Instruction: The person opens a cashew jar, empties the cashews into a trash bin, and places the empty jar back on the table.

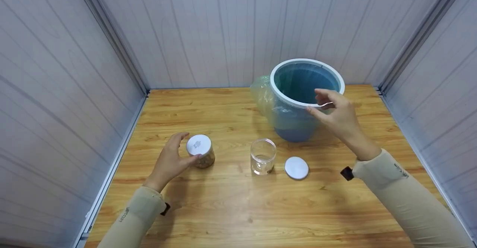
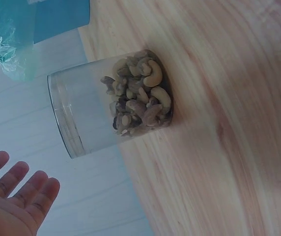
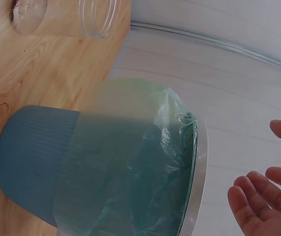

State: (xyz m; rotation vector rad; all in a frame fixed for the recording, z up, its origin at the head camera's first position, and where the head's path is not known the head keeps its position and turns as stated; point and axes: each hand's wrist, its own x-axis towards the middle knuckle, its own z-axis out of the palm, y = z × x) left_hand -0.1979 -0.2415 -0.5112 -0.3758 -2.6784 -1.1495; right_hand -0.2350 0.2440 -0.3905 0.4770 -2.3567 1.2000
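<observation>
Left grip (image 1: 170,165) and right grip (image 1: 340,115) spread loosely by nut jar (image 1: 199,144) and bin (image 1: 294,134) (sleeve lettering (image 1: 401,170) illegible).

Jar (image 1: 207,160): clear, upright on the worktop (image 1: 231,203), left of the bin (image 1: 294,134); lower part filled with nuts (image 2: 140,96), cashews included; white top (image 1: 199,144) bears a printed mark. Bin: blue, upright; white rim (image 1: 272,79); translucent green bag (image 3: 130,162) drapes outside.

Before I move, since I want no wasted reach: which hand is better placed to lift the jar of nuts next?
The left hand, I'd judge: it is right beside the jar of nuts and spread open. The right hand is farther off, by the bin.
</observation>
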